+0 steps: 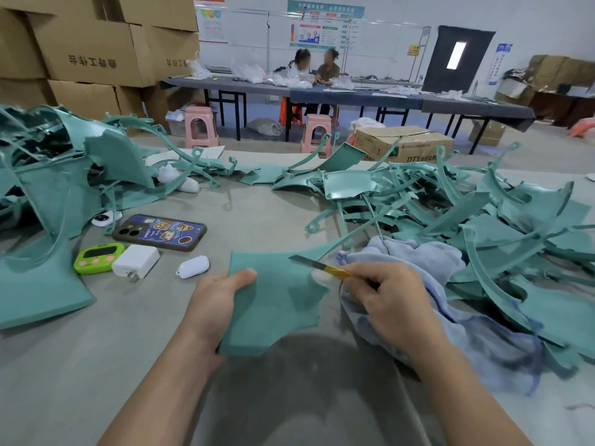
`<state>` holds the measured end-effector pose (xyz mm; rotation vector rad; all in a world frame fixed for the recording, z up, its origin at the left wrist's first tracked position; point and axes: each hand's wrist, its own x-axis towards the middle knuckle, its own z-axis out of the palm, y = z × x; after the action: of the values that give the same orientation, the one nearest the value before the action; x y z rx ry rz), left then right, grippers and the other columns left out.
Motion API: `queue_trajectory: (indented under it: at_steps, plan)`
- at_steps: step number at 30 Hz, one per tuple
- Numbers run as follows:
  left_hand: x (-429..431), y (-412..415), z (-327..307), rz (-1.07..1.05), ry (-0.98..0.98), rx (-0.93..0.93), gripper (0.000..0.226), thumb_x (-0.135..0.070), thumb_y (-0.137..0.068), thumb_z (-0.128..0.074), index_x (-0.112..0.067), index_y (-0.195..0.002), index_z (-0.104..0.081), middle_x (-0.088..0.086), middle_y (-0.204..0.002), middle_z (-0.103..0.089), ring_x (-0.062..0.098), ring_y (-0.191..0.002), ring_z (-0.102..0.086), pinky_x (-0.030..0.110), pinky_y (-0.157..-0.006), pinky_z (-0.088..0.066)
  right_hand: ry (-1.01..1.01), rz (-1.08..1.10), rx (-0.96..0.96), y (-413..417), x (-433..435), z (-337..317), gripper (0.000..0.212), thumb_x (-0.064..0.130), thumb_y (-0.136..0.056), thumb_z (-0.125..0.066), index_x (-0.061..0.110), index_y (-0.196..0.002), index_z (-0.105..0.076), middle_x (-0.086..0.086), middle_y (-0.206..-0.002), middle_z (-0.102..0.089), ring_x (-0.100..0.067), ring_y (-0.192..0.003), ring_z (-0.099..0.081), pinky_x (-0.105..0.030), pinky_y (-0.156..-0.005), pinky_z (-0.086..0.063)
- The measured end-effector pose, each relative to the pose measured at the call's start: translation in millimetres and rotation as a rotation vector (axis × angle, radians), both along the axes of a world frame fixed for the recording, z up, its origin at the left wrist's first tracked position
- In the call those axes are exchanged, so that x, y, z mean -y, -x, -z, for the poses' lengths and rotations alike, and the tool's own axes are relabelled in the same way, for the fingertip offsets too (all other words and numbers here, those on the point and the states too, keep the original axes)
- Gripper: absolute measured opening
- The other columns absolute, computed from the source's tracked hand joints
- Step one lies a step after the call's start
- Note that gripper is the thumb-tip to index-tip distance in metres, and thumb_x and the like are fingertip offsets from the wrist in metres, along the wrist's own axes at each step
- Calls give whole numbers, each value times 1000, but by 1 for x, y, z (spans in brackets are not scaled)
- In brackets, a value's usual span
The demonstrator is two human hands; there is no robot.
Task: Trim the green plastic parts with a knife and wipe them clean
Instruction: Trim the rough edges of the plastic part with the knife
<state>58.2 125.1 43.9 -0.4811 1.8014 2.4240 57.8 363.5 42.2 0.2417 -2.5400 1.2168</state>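
Your left hand gripped the left edge of a flat green plastic part, with the thumb lying on its top face and the fingers hidden beneath. The part sat low over the grey counter, right in front of you and between your two hands.

Your right hand was curled round the yellow handle of a knife. Its blade pointed up and to the left, over the part's upper right edge. I could not tell whether the blade touched the plastic. That hand lay over a crumpled blue cloth, which was spread on the counter just to the right of the part.

A heap of green parts, curved strips and panels, lay behind and to the right of the cloth. A second heap of larger pieces filled the counter's left side.

Between the left heap and the held part lay a phone in a picture case, a green timer, a white charger and a small white case.
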Motion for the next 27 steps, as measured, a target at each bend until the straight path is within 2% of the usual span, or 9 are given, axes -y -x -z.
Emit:
queue_trajectory:
  at_steps: [3, 6, 11, 14, 18, 21, 24, 25, 27]
  plan:
    - [0, 0, 0, 16, -21, 31, 21, -17, -91, -67, -5, -79, -80, 17, -84, -77, 31, -61, -73, 31, -45, -54, 32, 18, -27, -1, 4, 1, 37, 11, -96, -66, 35, -68, -68, 11, -54, -56, -5, -52, -45, -25, -56, -37]
    - [2, 1, 0, 11, -45, 67, 20, -18, -91, -67, -4, -85, -79, 17, -85, -77, 31, -61, -74, 32, -45, -54, 41, -45, 63, -1, 3, 0, 26, 14, -97, -67, 32, -82, -78, 9, -59, -64, -8, -53, -51, -28, -54, -42]
    - [4, 2, 1, 24, -28, 88, 20, -21, -89, -69, -3, -93, -76, 17, -87, -77, 32, -62, -73, 33, -45, -54, 60, 13, 4, 0, 2, 4, 27, 10, -96, -65, 24, -73, -72, 11, -56, -57, -6, -53, -45, -30, -55, -39]
    - [6, 3, 2, 7, -18, 77, 20, -22, -89, -69, -4, -89, -78, 16, -89, -78, 32, -66, -75, 33, -46, -55, 55, -65, 91, -1, 2, 1, 23, 12, -96, -66, 22, -78, -75, 1, -57, -58, -7, -51, -41, -29, -53, -35]
    - [4, 4, 3, 1, 9, 17, 27, -23, -92, -67, -22, -69, -81, 14, -86, -78, 30, -65, -74, 34, -50, -56, 200, -28, 2, -1, 1, -2, 21, -3, -89, -60, 4, -69, -62, -13, -62, -48, -7, -54, -35, -30, -54, -31]
    - [2, 3, 1, 16, 11, 20, 28, -24, -93, -67, -17, -70, -81, 16, -85, -78, 30, -63, -74, 34, -49, -56, 142, -93, 50, -1, 1, -1, 22, 3, -92, -64, 15, -75, -73, 1, -57, -52, -3, -53, -39, -23, -54, -35]
    - [6, 3, 0, 39, 9, 53, 26, -25, -93, -68, -12, -74, -81, 17, -86, -77, 32, -64, -74, 35, -47, -55, 111, -105, 96, -1, 0, 0, 22, 12, -94, -71, 31, -90, -82, 14, -61, -68, -1, -55, -53, -14, -57, -41]
    - [8, 3, 0, 47, 12, 65, 25, -25, -93, -68, -10, -77, -81, 18, -87, -77, 33, -65, -74, 35, -48, -56, 104, -108, 112, 0, -2, 0, 24, 12, -93, -72, 34, -92, -83, 13, -64, -70, -1, -57, -56, -16, -58, -42]
    - [8, 3, 1, 60, 21, 78, 23, -25, -92, -68, -4, -87, -79, 20, -90, -77, 34, -67, -74, 36, -50, -57, 56, -141, 149, 1, -9, -2, 30, 12, -93, -73, 40, -92, -82, 7, -66, -73, -10, -60, -57, -31, -59, -47]
